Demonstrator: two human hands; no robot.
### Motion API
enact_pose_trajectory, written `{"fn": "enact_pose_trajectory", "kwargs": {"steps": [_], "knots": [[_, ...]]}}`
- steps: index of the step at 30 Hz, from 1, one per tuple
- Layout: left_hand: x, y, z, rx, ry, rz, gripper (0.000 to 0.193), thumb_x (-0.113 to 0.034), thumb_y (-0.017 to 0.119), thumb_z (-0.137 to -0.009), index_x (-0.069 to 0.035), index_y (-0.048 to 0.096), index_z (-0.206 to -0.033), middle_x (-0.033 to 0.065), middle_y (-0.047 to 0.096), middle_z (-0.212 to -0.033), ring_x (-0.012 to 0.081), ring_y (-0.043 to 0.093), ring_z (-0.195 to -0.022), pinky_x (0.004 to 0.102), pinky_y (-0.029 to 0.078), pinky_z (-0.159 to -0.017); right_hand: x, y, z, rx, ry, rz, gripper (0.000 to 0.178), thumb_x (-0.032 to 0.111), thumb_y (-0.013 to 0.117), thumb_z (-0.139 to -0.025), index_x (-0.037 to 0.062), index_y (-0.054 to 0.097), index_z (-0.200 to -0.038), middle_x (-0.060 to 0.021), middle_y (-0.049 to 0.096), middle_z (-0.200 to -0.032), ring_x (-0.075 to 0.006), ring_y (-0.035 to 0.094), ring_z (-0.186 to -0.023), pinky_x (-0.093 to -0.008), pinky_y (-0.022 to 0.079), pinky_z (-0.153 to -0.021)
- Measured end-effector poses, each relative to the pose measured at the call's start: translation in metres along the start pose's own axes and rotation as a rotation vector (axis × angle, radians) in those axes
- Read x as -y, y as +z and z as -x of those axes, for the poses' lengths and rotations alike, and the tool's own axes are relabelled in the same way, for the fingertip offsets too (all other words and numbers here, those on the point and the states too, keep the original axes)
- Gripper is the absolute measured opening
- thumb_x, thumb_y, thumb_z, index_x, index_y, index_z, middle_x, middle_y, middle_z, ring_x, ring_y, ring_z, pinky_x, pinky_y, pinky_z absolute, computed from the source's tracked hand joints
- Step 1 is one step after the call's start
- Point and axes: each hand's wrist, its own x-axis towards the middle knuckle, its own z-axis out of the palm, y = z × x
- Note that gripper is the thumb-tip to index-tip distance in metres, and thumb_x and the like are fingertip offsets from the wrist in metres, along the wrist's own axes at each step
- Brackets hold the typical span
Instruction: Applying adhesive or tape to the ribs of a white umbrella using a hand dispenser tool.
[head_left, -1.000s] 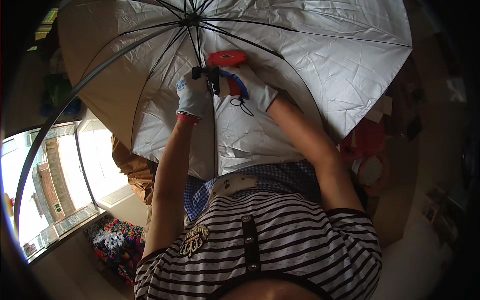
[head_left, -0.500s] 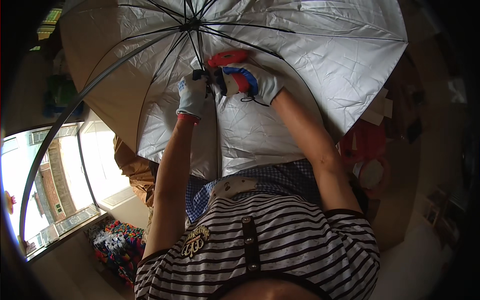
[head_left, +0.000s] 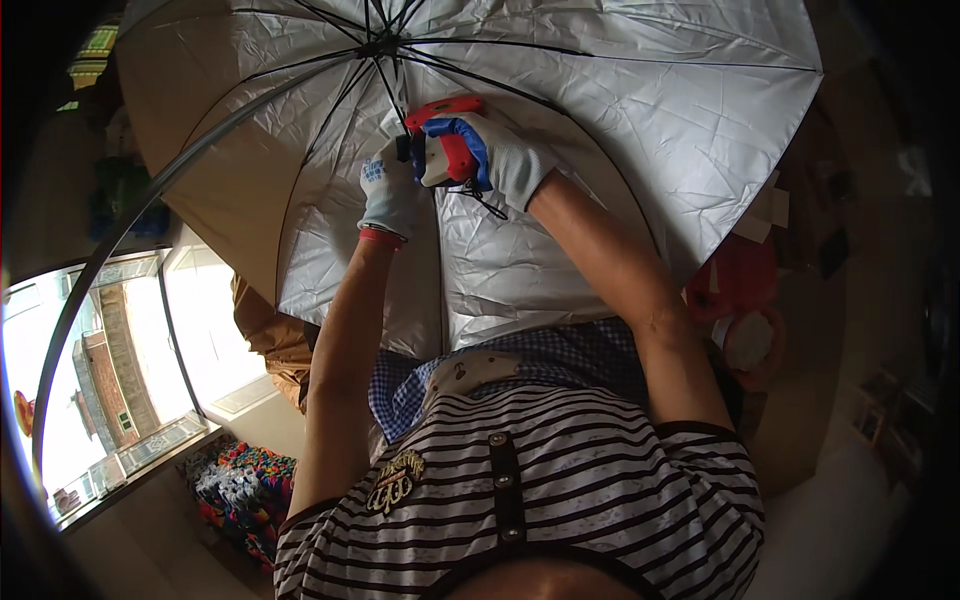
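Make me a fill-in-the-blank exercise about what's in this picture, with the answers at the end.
1. Rather than bare, the left hand and right hand are ____.
2. The red tool is gripped by the ____ hand.
3. Not folded shut, the umbrella is ____.
4. The bright window lies toward the person's ____ side.

Missing words: gloved; right; open; left.

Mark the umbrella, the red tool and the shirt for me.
Umbrella point(head_left: 690, 150): head view, on the silver canopy's inner side.
Red tool point(head_left: 446, 108): head view, on its upper red end.
Shirt point(head_left: 590, 480): head view, on its striped front.
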Motion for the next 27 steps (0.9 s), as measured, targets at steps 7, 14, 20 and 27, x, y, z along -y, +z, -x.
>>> {"fn": "enact_pose_trajectory", "kwargs": {"steps": [7, 14, 20, 27], "knots": [[0.015, 0.007, 0.0, 0.001, -0.182, 0.069, 0.024, -0.027, 0.059, -0.082, -0.012, 0.069, -0.099, 0.0158, 0.069, -0.088, 0.035, 0.066, -0.083, 0.0423, 0.051, -0.073, 0.011, 0.009, -0.005, -0.145, 0.532, -0.608, 0.025, 0.026, 0.063, -0.087, 0.007, 0.062, -0.103, -0.0032, 0.066, -0.092, -0.0154, 0.061, -0.075, -0.03, 0.051, -0.071], [0.0, -0.004, -0.004, 0.028, -0.242, -0.023, 0.027, -0.031, 0.06, -0.083, -0.011, 0.068, -0.099, 0.016, 0.069, -0.091, 0.0349, 0.065, -0.086, 0.0419, 0.051, -0.074, 0.013, 0.01, -0.002, -0.415, 0.653, -0.624, 0.035, 0.025, 0.068, -0.084, 0.0028, 0.059, -0.111, -0.0065, 0.066, -0.098, -0.0179, 0.064, -0.086, -0.0334, 0.052, -0.074], [-0.003, -0.059, -0.048, 0.028, -0.128, -0.398, 0.028, -0.031, 0.053, -0.085, -0.01, 0.064, -0.101, 0.0161, 0.068, -0.092, 0.036, 0.065, -0.089, 0.0451, 0.05, -0.078, 0.051, -0.026, 0.052, -0.225, 0.463, -0.743, 0.038, 0.021, 0.066, -0.087, 0.0006, 0.056, -0.118, -0.0068, 0.066, -0.099, -0.0181, 0.066, -0.087, -0.0325, 0.054, -0.077], [0.014, -0.068, -0.049, 0.106, -0.122, -0.573, 0.036, -0.031, 0.06, -0.084, -0.01, 0.059, -0.113, 0.0188, 0.065, -0.105, 0.0373, 0.063, -0.094, 0.0469, 0.05, -0.077, 0.032, -0.009, 0.122, -0.224, 0.345, -0.449, 0.037, 0.015, 0.068, -0.086, 0.0001, 0.056, -0.117, -0.0049, 0.065, -0.099, -0.0141, 0.063, -0.09, -0.0286, 0.052, -0.081]]}}
